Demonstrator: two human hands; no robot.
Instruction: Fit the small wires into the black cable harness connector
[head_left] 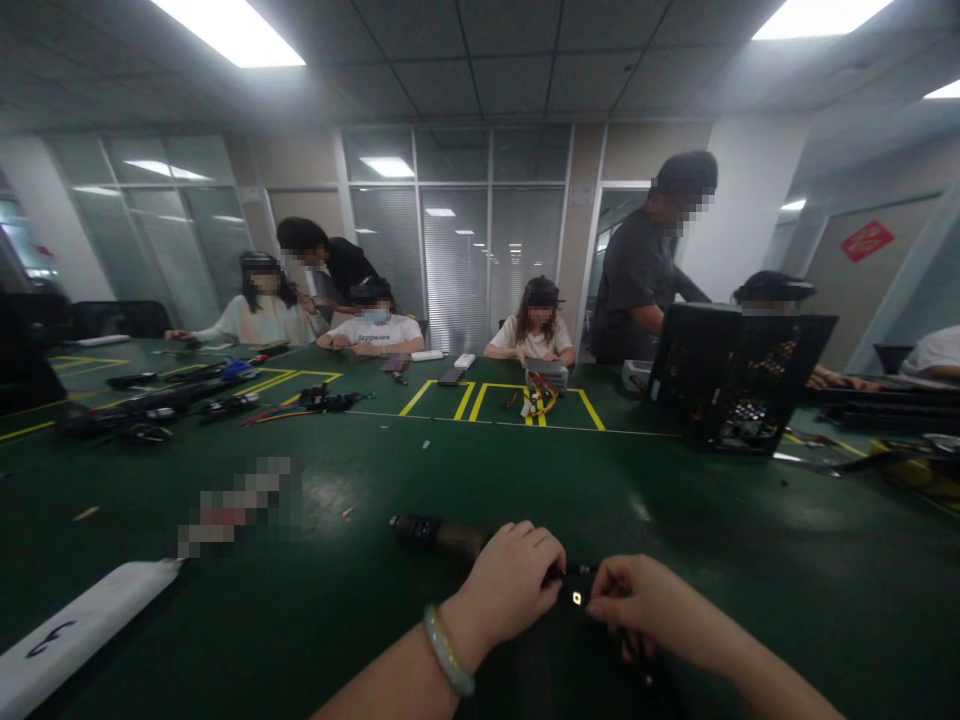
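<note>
Gadget (577, 598), dark w/ lit square, outline murky, over green table (480, 470) btwn R hand (636, 598), pinching its edge, & L hand (511, 578), curled, can't tell grip; tool (442, 535) part hidden behind L hand; white bar (82, 630) cut off

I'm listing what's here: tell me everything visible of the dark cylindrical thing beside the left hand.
The dark cylindrical thing looks like plastic or metal: a narrow pale-tipped left end, a black ringed section, then a brownish-grey body. It lies on its side on the green table; the left hand hides its right end, so contact is unclear.
</note>
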